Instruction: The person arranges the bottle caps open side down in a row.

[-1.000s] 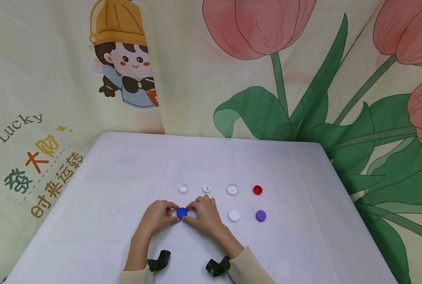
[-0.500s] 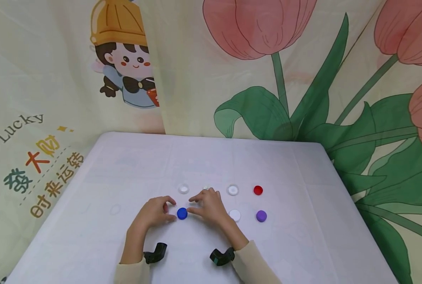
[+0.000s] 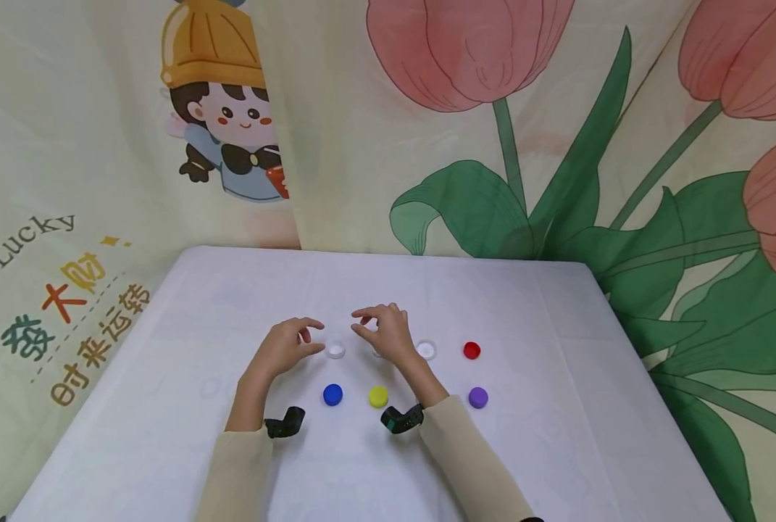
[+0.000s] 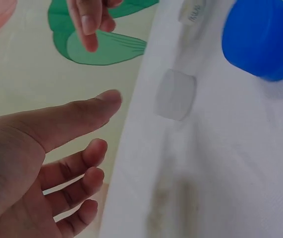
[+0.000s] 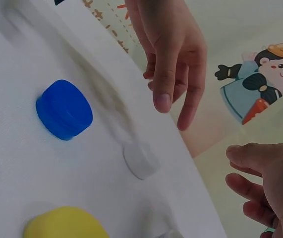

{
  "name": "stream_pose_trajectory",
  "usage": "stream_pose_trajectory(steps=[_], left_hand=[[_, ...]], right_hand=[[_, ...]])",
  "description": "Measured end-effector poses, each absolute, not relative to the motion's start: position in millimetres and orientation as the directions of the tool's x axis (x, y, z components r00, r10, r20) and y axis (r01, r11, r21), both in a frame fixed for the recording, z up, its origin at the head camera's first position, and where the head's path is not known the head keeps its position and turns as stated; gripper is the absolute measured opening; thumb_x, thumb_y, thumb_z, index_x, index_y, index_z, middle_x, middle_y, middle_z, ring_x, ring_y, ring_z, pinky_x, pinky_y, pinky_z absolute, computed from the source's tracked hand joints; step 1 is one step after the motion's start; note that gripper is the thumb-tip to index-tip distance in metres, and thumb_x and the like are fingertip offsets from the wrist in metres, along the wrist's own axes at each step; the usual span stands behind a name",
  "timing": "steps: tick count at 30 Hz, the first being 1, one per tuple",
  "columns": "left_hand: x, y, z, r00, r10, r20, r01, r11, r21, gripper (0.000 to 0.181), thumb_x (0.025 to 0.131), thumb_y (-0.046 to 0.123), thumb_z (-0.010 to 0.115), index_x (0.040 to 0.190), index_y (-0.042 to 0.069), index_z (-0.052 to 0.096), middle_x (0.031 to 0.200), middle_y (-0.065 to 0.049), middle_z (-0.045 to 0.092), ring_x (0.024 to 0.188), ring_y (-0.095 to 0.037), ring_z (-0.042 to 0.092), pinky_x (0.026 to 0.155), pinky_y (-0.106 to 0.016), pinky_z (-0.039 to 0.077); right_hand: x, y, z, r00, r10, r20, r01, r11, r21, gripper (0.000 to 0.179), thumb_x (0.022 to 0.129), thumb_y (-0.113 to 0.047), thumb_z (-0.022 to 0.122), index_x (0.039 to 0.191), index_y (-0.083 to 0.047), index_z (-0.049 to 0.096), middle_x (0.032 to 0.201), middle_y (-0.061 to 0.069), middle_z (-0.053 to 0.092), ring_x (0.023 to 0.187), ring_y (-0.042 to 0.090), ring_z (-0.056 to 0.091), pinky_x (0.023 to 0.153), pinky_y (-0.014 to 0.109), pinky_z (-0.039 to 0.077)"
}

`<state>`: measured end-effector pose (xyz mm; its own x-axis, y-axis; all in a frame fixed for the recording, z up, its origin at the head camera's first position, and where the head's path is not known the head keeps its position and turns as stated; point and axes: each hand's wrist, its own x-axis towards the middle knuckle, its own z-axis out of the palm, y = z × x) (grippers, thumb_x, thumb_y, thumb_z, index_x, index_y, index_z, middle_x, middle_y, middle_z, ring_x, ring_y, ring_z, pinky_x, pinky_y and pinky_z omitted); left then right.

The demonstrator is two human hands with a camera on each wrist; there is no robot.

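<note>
My left hand (image 3: 286, 344) hovers over the table just left of a small white cap (image 3: 336, 350), thumb and fingers spread and holding nothing. Across from it, my right hand (image 3: 386, 335) hangs in the air with loosely bent fingers, also holding nothing. The white cap lies nearest to both hands; the left wrist view shows the same white cap (image 4: 176, 95) beyond the thumb, touched by neither hand. Closer to me sit a blue bottle cap (image 3: 332, 395) and a yellow bottle cap (image 3: 378, 396). Another whitish cap (image 4: 193, 11) is mostly hidden behind my right hand in the head view.
Further right on the white-covered table (image 3: 531, 304) lie a white ring-like cap (image 3: 426, 350), a red cap (image 3: 472, 351) and a purple cap (image 3: 478, 397). My right forearm crosses over part of the rows. A patterned curtain (image 3: 335, 145) hangs behind the table's far edge.
Both hands have let go of the blue cap and moved forward, away from me, to the back row. The blue cap stays in place; the yellow cap, previously covered, now shows.
</note>
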<state>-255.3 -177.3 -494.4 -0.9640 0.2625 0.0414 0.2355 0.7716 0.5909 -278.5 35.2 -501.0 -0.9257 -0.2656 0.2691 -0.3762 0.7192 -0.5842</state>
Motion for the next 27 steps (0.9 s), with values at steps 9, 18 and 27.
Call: stream_pose_trajectory(steps=[9,18,27], left_hand=[[-276,-175,-525,-0.947,0.321,0.013,0.261,0.746,0.613,0.038,0.068,0.025,0.077,0.102,0.01,0.067,0.073,-0.003,0.052,0.062,-0.014,0.044,0.057,-0.028,0.036],[-273,-172,-529,-0.954,0.298,0.033,0.255,0.751,0.609,0.03,0.069,0.024,0.077,0.093,0.009,0.069,0.069,-0.001,0.052,0.062,-0.013,0.044,0.058,-0.027,0.035],[-263,-166,-504,-0.943,0.305,0.135,0.321,0.72,0.616,0.03,0.073,0.025,0.074,0.098,0.009,0.068,0.067,0.002,0.052,0.063,-0.014,0.044,0.054,-0.026,0.036]], right_hand=[[-282,19,-522,-0.928,-0.349,0.129,-0.366,0.794,-0.485,0.033,0.074,-0.038,0.071,0.103,-0.024,0.069,0.087,-0.011,0.067,0.077,0.01,0.045,0.072,0.03,0.028],[-279,13,-530,-0.925,-0.369,0.093,-0.375,0.837,-0.399,0.032,0.071,-0.042,0.072,0.099,-0.027,0.07,0.087,-0.013,0.065,0.075,0.008,0.043,0.072,0.03,0.028],[-272,26,-511,-0.906,-0.374,0.197,-0.421,0.762,-0.492,0.031,0.074,-0.043,0.069,0.099,-0.025,0.07,0.086,-0.01,0.065,0.078,0.008,0.044,0.073,0.029,0.028]])
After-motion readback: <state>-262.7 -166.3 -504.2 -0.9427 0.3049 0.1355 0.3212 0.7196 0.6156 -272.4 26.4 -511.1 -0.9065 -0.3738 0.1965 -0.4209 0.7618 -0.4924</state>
